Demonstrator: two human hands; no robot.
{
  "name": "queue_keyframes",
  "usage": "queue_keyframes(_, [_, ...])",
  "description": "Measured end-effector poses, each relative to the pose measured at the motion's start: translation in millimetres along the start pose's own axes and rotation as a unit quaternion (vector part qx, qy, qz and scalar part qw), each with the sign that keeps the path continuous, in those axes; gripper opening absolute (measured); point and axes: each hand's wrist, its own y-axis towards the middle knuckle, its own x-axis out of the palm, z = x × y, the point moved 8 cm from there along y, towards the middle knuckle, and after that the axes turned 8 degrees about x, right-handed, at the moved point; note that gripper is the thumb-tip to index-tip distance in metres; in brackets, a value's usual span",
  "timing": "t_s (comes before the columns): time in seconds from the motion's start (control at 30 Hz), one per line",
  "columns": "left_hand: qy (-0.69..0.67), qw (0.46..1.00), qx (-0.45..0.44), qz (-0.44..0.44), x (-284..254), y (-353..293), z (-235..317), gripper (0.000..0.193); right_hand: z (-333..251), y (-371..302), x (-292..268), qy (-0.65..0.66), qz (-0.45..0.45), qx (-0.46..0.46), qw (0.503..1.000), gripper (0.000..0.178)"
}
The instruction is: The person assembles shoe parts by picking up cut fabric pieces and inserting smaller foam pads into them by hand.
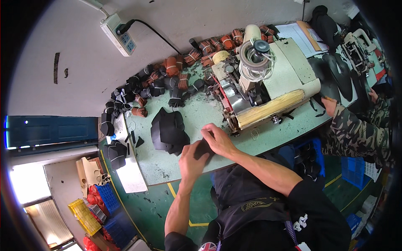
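Near the front edge of the bench, my left hand [192, 162] and my right hand [219, 142] are close together. Between them is a dark, flat piece of leather-like material [203, 151], its lower part hanging over the bench edge. My left fingers are closed around its left side. On the other side, my right hand presses with bent fingers, its fingertips partly hidden. Just left of my hands lies a loose pile of black cut pieces [168, 130], overlapping and fanned out on the green benchtop [155, 167].
A cream-coloured bench machine [289, 62] with a wheel and coiled cord stands right of my hands. Tied black bundles [134, 85] and reddish-brown bundles [171, 66] line the wall. At the right, a person's camouflage sleeve [356, 129] reaches toward black pieces. Crates [85, 216] stand lower left.
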Motion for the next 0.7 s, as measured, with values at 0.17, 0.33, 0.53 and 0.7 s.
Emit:
queue_keyframes(0.17, [-0.421,0.867,-0.265,0.043,37,-10,-44,0.057,-34,-73,-34,-0.161,0.110,-0.169,0.966,0.056])
queue_keyframes(0.33, [0.035,0.992,-0.109,0.042,38,4,-23,0.052,48,-84,-44,0.006,-0.037,0.205,0.978,0.060])
queue_keyframes(0.53, [0.092,0.989,-0.111,0.004,38,11,-9,0.051,73,-70,-15,0.066,-0.071,0.246,0.964,0.062])
queue_keyframes(0.7, [0.104,0.990,-0.089,0.015,43,11,-3,0.049,77,-63,-11,0.090,-0.069,0.284,0.952,0.065])
